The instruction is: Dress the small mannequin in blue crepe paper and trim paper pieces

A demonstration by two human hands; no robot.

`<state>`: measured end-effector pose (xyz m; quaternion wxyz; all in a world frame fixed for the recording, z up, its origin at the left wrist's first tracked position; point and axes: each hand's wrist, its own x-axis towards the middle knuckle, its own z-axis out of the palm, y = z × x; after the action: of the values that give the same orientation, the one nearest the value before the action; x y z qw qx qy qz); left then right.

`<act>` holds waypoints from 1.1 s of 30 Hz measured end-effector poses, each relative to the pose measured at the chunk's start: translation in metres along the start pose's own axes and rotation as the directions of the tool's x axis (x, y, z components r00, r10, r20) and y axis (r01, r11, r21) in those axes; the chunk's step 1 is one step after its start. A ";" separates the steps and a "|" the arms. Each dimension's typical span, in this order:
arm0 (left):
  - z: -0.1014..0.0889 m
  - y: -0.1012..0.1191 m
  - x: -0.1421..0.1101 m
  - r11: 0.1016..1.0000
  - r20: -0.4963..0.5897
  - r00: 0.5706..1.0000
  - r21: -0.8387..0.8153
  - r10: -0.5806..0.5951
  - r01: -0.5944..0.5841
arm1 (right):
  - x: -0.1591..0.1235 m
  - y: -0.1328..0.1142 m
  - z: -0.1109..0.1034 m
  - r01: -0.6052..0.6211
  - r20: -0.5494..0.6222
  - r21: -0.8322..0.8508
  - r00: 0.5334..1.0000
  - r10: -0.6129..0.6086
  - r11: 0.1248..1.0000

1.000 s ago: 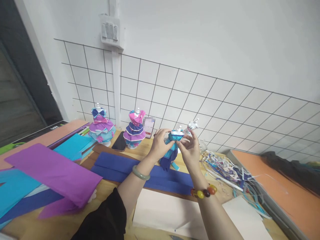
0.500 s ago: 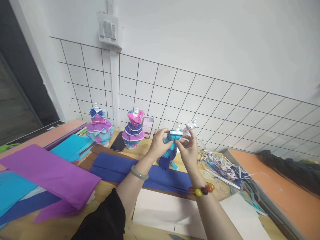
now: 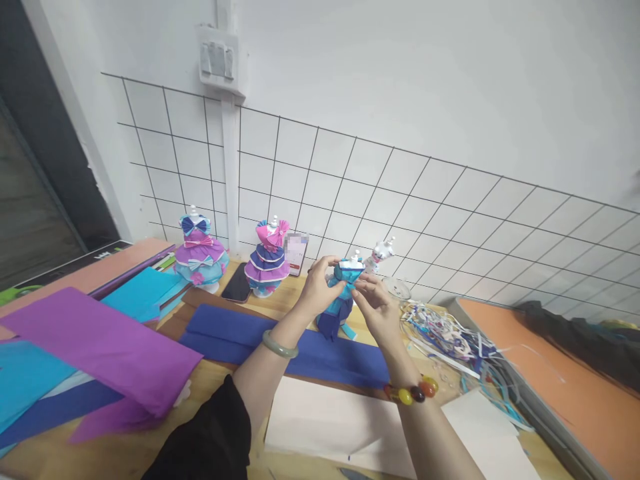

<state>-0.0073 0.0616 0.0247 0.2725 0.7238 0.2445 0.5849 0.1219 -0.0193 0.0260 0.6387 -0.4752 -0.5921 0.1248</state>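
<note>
A small dress form [image 3: 336, 313] in a blue paper dress stands between my hands, its white neck knob showing above a teal bodice. My left hand [image 3: 323, 287] grips the bodice from the left, thumb against its front. On the right side, my right hand [image 3: 377, 303] has its thumb and index fingertips together at the waist; whether a small piece lies between them is hidden. Just behind my right hand stands a bare white patterned dress form [image 3: 381, 255]. Dark blue paper hangs down the front of the skirt.
Two dressed forms [image 3: 267, 257] stand at the back left, beside a dark phone [image 3: 237, 283] and a propped-up phone [image 3: 296, 253]. Folded blue paper [image 3: 225, 337], purple paper [image 3: 105, 347] and white sheets [image 3: 330, 427] cover the table. Paper scraps [image 3: 445, 330] lie beside an orange-based tray [image 3: 555, 373].
My right hand has shifted slightly down and right, its raised index finger lowering to the waist of the dress form. My left hand stays in place.
</note>
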 end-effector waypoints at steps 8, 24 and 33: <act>0.001 -0.001 0.000 1.000 0.010 1.000 -0.010 0.013 -0.013 | 0.004 -0.002 0.004 0.118 0.033 -0.176 0.993 -0.114 0.977; 0.002 -0.002 -0.002 0.996 -0.011 0.998 0.064 0.062 -0.061 | 0.008 0.005 0.012 0.114 -0.080 -0.348 0.985 -0.151 0.931; 0.002 -0.002 -0.001 0.995 -0.017 0.998 0.080 0.060 -0.058 | 0.009 0.007 0.018 0.045 -0.175 -0.309 0.979 -0.103 0.950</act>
<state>-0.0061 0.0618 0.0224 0.2236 0.7352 0.2488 0.5895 0.1114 -0.0012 0.0235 0.6157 -0.5548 -0.5583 -0.0373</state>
